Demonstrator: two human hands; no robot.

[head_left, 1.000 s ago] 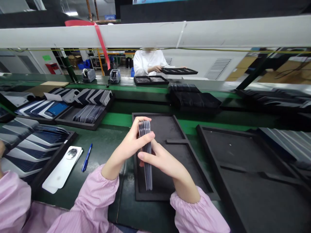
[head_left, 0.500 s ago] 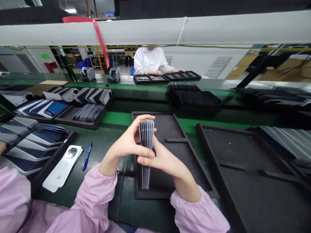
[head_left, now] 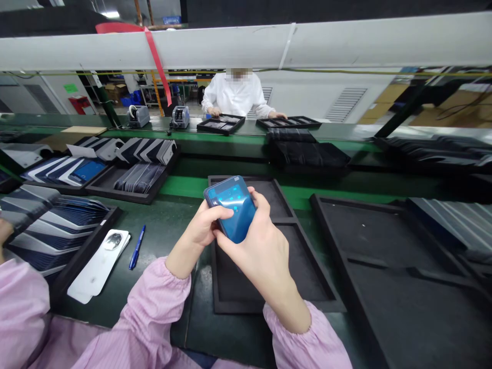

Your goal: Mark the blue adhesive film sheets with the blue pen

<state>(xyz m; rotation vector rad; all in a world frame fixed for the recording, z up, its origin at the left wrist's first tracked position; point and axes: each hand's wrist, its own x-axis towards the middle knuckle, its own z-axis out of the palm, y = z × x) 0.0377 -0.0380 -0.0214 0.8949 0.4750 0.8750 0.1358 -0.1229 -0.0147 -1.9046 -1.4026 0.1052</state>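
Note:
A stack of thin phone back panels is between my two hands, its glossy blue face tilted up toward me. My left hand grips the stack's left side, thumb lying across the blue face. On the right side and near edge, my right hand is closed around the same stack; some of its fingers are hidden behind. Beneath both hands lies a black divided tray on the dark green bench.
A blue pen and white phone back panels lie at left. Trays of panels stand beyond them. Another black tray is at right. A neighbour's pink sleeve shows at far left; a person in white works opposite.
The stack has turned from edge-on to showing its blue face, and my hands have shifted around it. Across the bench, the black trays have been moved apart.

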